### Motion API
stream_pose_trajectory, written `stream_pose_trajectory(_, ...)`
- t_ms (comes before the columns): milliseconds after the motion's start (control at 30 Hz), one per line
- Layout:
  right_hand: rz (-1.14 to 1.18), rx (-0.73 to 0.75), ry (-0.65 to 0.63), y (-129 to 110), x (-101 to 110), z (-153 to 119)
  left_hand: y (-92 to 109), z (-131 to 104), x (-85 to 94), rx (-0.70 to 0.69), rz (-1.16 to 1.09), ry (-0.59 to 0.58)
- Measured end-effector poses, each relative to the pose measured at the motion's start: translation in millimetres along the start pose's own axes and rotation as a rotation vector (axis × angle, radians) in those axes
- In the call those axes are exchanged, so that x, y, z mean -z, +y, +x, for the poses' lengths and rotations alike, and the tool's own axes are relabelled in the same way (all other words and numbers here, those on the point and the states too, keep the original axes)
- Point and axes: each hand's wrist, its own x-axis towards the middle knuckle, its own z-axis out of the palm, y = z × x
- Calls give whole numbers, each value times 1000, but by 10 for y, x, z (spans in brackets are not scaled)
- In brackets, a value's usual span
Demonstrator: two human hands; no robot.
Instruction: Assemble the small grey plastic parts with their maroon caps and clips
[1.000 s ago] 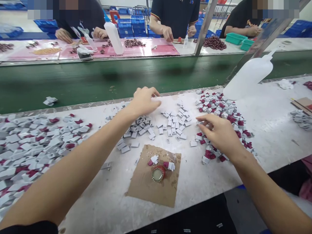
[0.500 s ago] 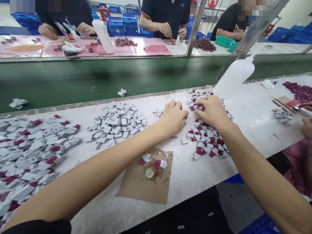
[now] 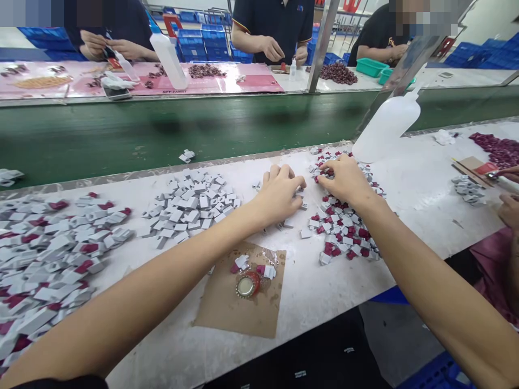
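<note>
My left hand [image 3: 279, 197] is low over the white table, its fingers curled down and partly hidden. Small grey plastic pieces [image 3: 287, 225] show at its edge; what its fingers enclose, if anything, I cannot make out. My right hand [image 3: 346, 178] is at the upper left side of a pile of grey and maroon pieces [image 3: 344, 237], thumb and forefinger apart, with pieces visible in the gap. A heap of plain grey pieces [image 3: 192, 202] lies left of my left hand. Nearer me, a brown card [image 3: 231, 313] bears a bottle cap [image 3: 246, 285] and two grey-and-maroon pieces [image 3: 265, 270].
A large mixed pile [image 3: 60, 243] covers the table's left end. A white squeeze bottle [image 3: 389, 127] leans behind my right hand. Beyond runs a green conveyor [image 3: 243, 127] carrying loose grey pieces [image 3: 187, 156]. Co-workers sit across it; another person's hand [image 3: 508, 208] is at right.
My left hand has shifted slightly left, uncovering a few grey pieces beside it. My right hand stays over the mixed pile. Pieces on the conveyor have moved left.
</note>
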Motion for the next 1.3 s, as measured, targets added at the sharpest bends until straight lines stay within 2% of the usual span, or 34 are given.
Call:
stream_pose_trajectory(200, 115, -17, -5, -146, -18, 116, 37, 148, -54, -6, 1, -5)
stream_pose_trajectory(333, 297, -43, 13, -211, 152, 22, 12, 187, -27, 0, -28, -5)
stream_pose_trajectory(500, 507, -120, 17, -197, 485, -481, -63, 222, -6, 34, -69, -4)
stream_pose_trajectory(633, 735, -238, -108, -179, 644, -1044, -81, 315, -52, 73, -49, 20)
stream_pose_trajectory(700, 876, -308, -140, -178, 675, -1295, -85, 386, -68, 80, -39, 17)
stream_pose_trajectory(800, 987, -360, -85, -189, 664, -1587, -102, 506, -57, 73, -51, -1)
stream_pose_trajectory(867, 1055, -384, -42, -212, 623, -1727, -119, 572, -36, 56, -77, -5)
stream_pose_trajectory(967, 1196, -410, -56, -285, 539, -1883, -121, 601, 3, 12, -141, -9)
stream_pose_trajectory(1033, 1273, -415, -70, -361, 499, -1965, -82, 537, 50, -15, -185, 4)
stream_pose_trajectory(1133, 1295, -398, -88, -499, 481, -2082, 31, 257, 205, -49, -287, 139)
stream_pose_trajectory(1200, 1236, -353, -129, -593, 472, -2167, 103, -70, 365, -26, -359, 248)
stream_pose_trajectory(1300, 1008, -185, -118, -706, 409, -2313, 116, -738, 591, 129, -324, 271)
